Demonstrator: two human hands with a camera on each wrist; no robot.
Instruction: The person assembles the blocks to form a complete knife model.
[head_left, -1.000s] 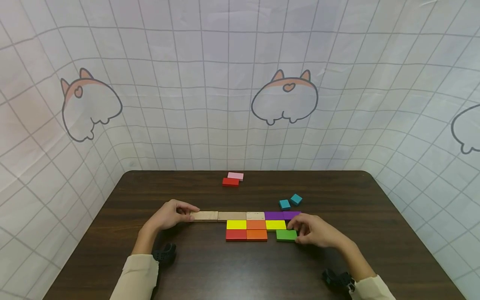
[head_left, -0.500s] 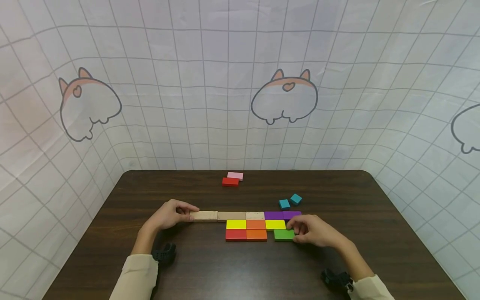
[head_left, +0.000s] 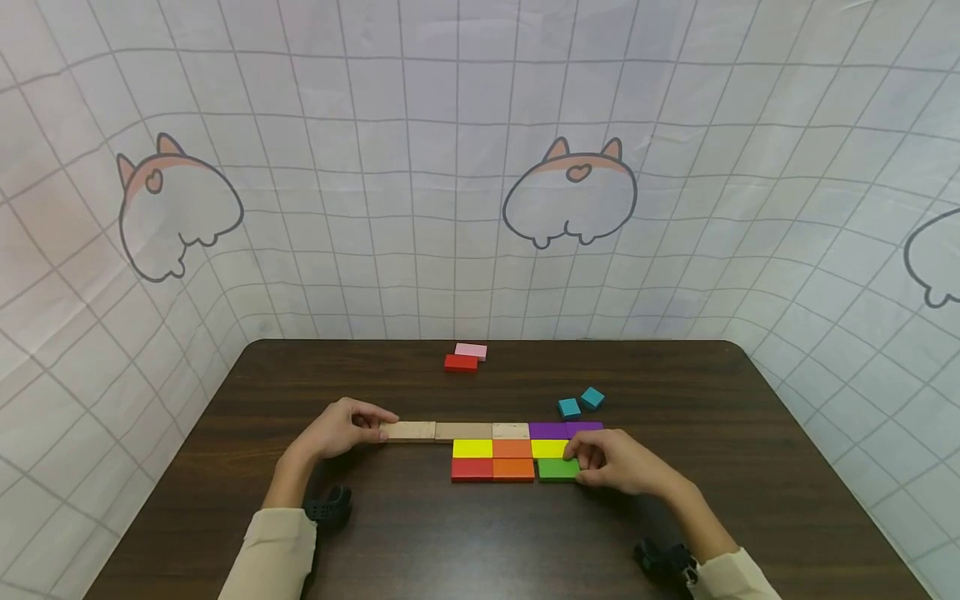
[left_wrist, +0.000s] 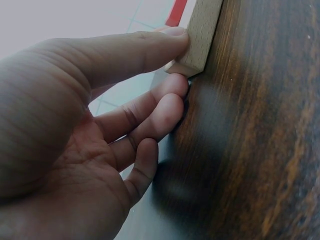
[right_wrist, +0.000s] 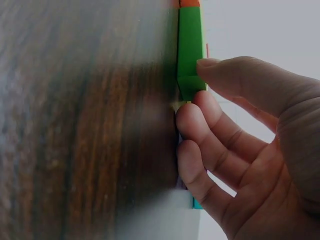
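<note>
The right hand (head_left: 630, 462) pinches the right end of the green block (head_left: 558, 470), thumb on its near side and fingertips around its far right corner. The green block lies flat on the dark wooden table (head_left: 420, 542), right of the near orange block (head_left: 513, 470); a thin dark line shows between them from the head, though whether their ends touch is hard to tell. The left hand (head_left: 337, 429) pinches the left end of the long wooden block (head_left: 408, 431), its remaining fingers loosely bent by the tabletop.

That block begins the far row, followed rightward by the second wooden block (head_left: 463, 432), the short wooden block (head_left: 511, 431) and two purple blocks (head_left: 547, 431). Along the near side of this row lie the left yellow block (head_left: 472, 449), the far orange block (head_left: 512, 449) and the right yellow block (head_left: 549, 448), partly behind the right hand's fingers. The near red block (head_left: 472, 470) adjoins the near orange block on its left.

Two teal blocks (head_left: 569, 408) lie beyond the purple ones. Farther off, the far red block (head_left: 461, 363) sits against the pink block (head_left: 471, 351).
</note>
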